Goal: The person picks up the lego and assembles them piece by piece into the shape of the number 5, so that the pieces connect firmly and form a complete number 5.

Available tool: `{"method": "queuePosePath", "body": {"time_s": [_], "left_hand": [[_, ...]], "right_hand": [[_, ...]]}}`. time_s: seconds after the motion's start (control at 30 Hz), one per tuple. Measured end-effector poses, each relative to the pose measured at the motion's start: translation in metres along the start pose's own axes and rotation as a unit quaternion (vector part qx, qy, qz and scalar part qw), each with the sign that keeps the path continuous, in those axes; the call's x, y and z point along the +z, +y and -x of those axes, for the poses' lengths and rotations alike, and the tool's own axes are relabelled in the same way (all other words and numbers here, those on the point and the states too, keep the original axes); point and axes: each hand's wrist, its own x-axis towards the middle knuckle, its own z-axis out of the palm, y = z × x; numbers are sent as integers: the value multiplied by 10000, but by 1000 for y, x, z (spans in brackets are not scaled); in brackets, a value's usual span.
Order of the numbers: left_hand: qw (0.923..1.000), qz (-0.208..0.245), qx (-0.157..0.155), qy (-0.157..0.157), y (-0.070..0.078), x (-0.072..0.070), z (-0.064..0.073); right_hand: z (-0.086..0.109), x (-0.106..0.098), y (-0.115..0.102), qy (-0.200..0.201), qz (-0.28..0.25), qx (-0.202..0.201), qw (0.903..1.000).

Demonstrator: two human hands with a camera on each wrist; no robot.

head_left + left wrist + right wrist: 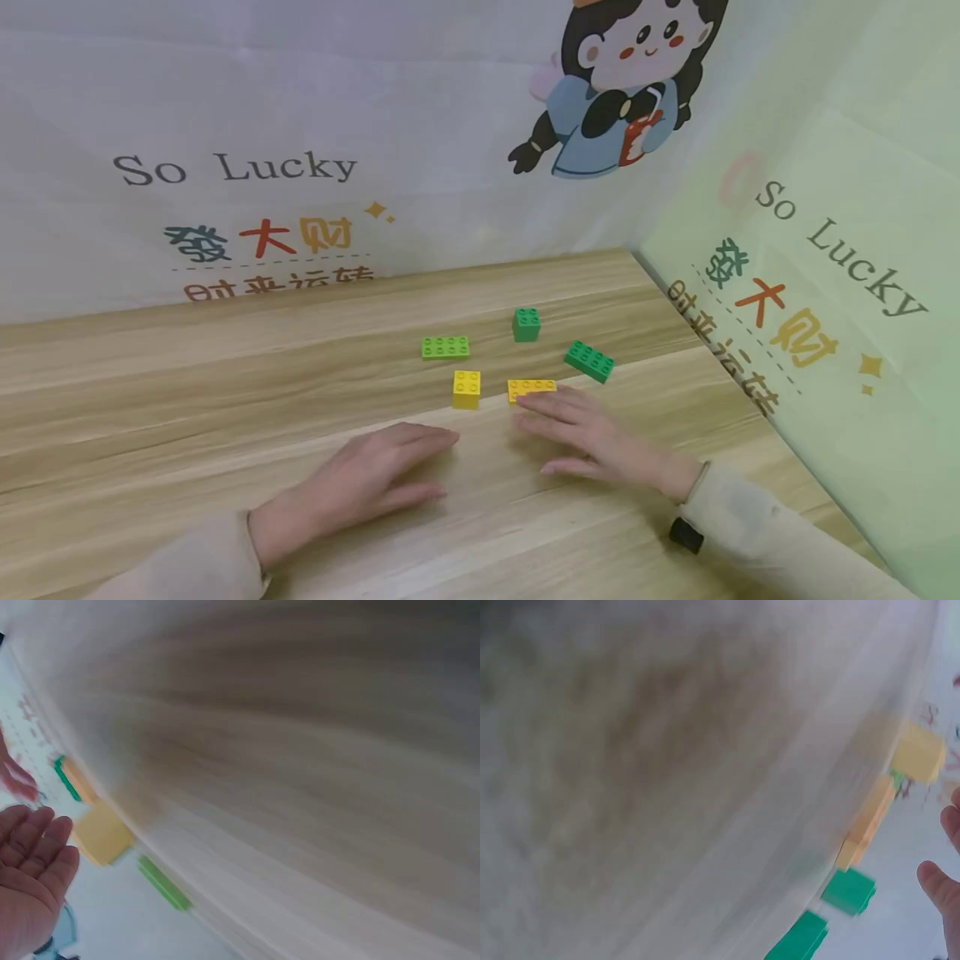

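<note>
Holds nothing in the wide grip of left hand (367,468) or right hand (596,437), with yellow block (467,390) at the left's two o'clock and flat yellow brick (532,386) at the right's ten, possibly risking a nudge askew from fingers (553,408) overlapping its near edge.

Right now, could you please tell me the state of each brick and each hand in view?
Left hand: open, holding nothing.
Right hand: open, not gripping; contact with a brick unclear.
Orange-yellow long brick: studs up, partly hidden behind the right hand.
Yellow square brick: studs up, uncovered.
Light green long brick: studs up, uncovered.
Dark green square brick: studs up, uncovered.
Dark green long brick: studs up, lying at an angle.
</note>
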Motion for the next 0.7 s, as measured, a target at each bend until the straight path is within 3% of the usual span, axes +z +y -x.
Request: {"method": "queuePosePath", "body": {"time_s": [0.1, 0.3, 0.47, 0.7], "left_hand": [[9991, 322, -279, -17, 12, 4, -15], [9965, 594, -593, -6, 32, 19, -50], [9928, 740, -916, 205, 37, 29, -76], [9861, 750, -1448, 324, 38, 40, -104]], "right_hand": [[1, -4, 12, 661, -170, 248, 9974], [-2, -15, 32, 1367, -575, 1463, 9781], [-9, -21, 49, 1419, -807, 2306, 9593], [-23, -19, 70, 1234, -818, 2671, 9522]]}}
